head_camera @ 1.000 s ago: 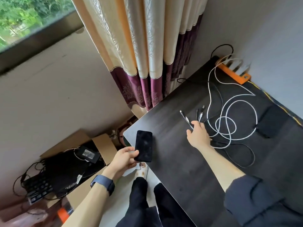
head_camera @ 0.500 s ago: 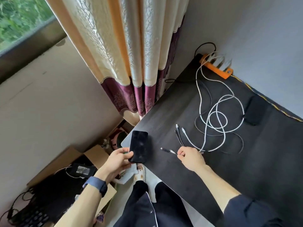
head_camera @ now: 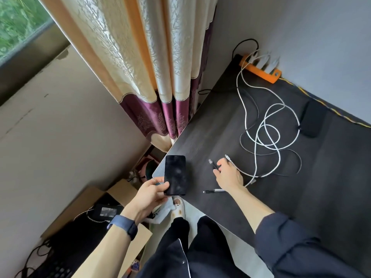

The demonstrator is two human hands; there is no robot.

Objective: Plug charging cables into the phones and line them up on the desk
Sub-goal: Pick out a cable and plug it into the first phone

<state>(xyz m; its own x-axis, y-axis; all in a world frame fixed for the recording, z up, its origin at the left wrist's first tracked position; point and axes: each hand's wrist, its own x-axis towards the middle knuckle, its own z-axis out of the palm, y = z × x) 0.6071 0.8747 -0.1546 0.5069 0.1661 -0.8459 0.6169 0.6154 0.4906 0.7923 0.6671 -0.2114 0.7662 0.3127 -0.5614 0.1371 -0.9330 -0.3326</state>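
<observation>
Done: one dark phone (head_camera: 312, 119) lies far back on the worktop (head_camera: 331, 197) with a white cable (head_camera: 267, 125) reaching its end; seemingly plugged in.
In hand: left hand (head_camera: 149, 194) grips a second phone (head_camera: 175, 175) over the worktop corner, not yet plugged.
Right hand (head_camera: 228, 174): fingers loosely closing on a black cable end (head_camera: 212, 163); grip unclear.
Left: plug this phone, line up the phones; spare plug (head_camera: 212, 191) lies nearby.

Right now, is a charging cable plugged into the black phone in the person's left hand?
No, the black phone in the left hand has no cable in it; the loose connector ends lie on the dark desk near the right hand.
</observation>
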